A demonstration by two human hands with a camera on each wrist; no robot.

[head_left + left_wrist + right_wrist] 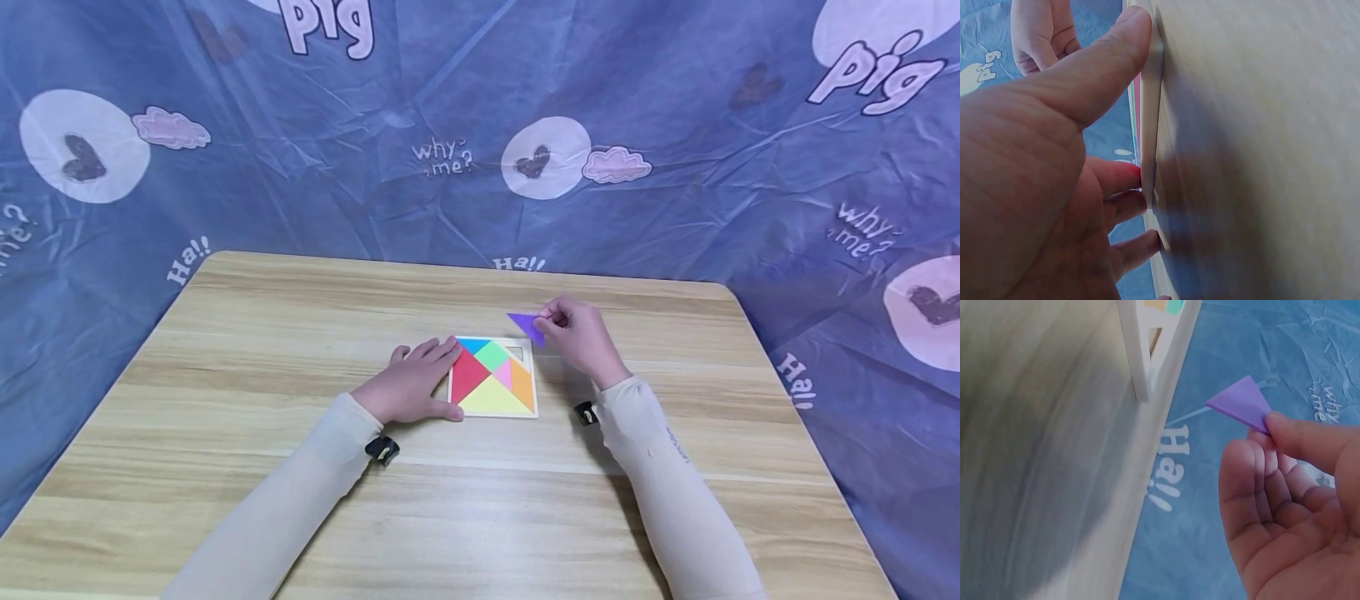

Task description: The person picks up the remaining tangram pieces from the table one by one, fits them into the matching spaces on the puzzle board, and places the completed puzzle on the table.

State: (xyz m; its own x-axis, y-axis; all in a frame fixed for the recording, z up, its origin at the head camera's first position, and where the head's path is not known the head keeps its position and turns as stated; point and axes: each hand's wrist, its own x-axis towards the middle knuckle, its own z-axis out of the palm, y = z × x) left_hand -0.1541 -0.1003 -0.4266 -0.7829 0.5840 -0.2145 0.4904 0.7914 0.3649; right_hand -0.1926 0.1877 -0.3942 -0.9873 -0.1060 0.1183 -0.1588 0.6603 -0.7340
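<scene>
A square tangram tray (535,379) with a pale rim lies on the table. In it sit a red triangle (467,377), a yellow triangle (495,398), a blue piece (472,343), a green square (492,355), a pink piece (505,374) and an orange piece (521,385). Its upper right corner shows a bare triangular slot. My left hand (408,386) rests spread along the tray's left side, thumb at the near corner and fingertips on the far part of that edge. Above the far right corner, my right hand (583,337) pinches a purple triangle (1241,405) between thumb and fingers, apart from the tray.
The wood-grain table (300,317) extends around the tray on all sides. Behind it hangs a blue printed cloth (450,100). A small black clip-like object (382,450) is at the left cuff, and a similar black one (587,413) at the right.
</scene>
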